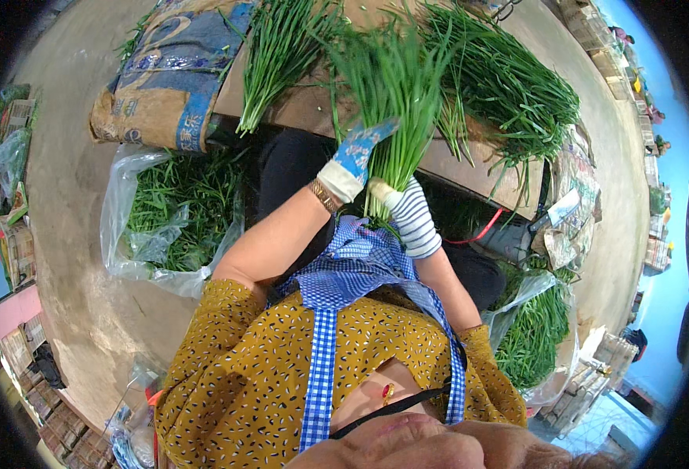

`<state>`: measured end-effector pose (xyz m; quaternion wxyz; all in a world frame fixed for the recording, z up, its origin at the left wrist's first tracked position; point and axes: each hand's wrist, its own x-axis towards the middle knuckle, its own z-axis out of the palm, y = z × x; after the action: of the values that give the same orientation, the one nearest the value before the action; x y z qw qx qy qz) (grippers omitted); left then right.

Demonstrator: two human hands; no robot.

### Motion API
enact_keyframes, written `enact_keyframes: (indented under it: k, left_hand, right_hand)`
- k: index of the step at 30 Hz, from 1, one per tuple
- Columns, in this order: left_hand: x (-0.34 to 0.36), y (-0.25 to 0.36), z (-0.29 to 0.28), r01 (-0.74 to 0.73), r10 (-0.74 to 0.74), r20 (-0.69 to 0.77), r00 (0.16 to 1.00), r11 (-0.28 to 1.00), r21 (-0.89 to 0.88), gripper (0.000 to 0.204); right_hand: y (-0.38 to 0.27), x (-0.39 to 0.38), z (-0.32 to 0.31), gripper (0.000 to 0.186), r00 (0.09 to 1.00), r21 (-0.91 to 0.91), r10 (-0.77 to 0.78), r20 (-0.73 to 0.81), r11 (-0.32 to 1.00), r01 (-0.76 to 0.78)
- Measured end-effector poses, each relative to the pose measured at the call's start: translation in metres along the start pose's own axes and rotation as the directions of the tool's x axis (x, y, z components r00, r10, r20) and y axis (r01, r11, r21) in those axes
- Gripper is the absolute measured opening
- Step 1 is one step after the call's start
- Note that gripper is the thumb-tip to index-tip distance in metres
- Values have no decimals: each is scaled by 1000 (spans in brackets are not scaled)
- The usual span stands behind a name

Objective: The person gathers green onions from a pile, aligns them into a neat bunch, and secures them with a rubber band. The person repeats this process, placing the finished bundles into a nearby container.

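Observation:
A bunch of long, thin green garlic chives (395, 148) stands up in front of my lap, its leaf tips smeared by motion. My right hand (408, 209), in a striped, pale glove, is closed round the pale lower stalks. Higher up, my left hand (354, 160), in a blue flowered glove with a white cuff, has its fingers bent across the left side of the bunch; the fingertips are somewhat blurred. Beyond the hands, one loose bunch of chives (270, 70) lies on the brown board (477, 173). A larger heap of chives (508, 90) covers its right side.
A printed blue and brown sack (173, 78) drapes the left end of the board. Clear plastic bags of greens stand at my left (180, 211) and right (536, 328). A red strap (481, 227) hangs by the board's right edge. Crates (594, 383) stand at the far right.

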<state>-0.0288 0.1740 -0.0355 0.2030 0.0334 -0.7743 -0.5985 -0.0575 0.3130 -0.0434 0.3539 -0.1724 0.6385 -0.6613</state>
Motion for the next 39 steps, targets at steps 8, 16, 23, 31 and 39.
enact_keyframes:
  k: [8, 16, 23, 31, 39]
  left_hand:
    - [75, 14, -97, -350, 362, 121, 924, 675, 650, 39]
    - [62, -88, -183, 437, -277, -339, 899, 615, 656, 103]
    - [45, -86, -172, 502, -416, -288, 862, 625, 598, 115]
    - [30, -77, -142, 579, -400, -432, 808, 403, 709, 121]
    - [27, -56, -110, 511, -354, -416, 838, 239, 826, 117]
  right_hand:
    - [-45, 93, 74, 31, 975, 118, -219, 27, 969, 215]
    - [7, 162, 172, 25, 876, 15, 480, 53, 876, -481]
    - [10, 157, 137, 37, 714, 16, 484, 506, 823, -568]
    - [-16, 170, -6, 60, 927, -901, -330, -178, 434, -18]
    - [7, 184, 34, 35, 932, -954, -362, 14, 275, 122]
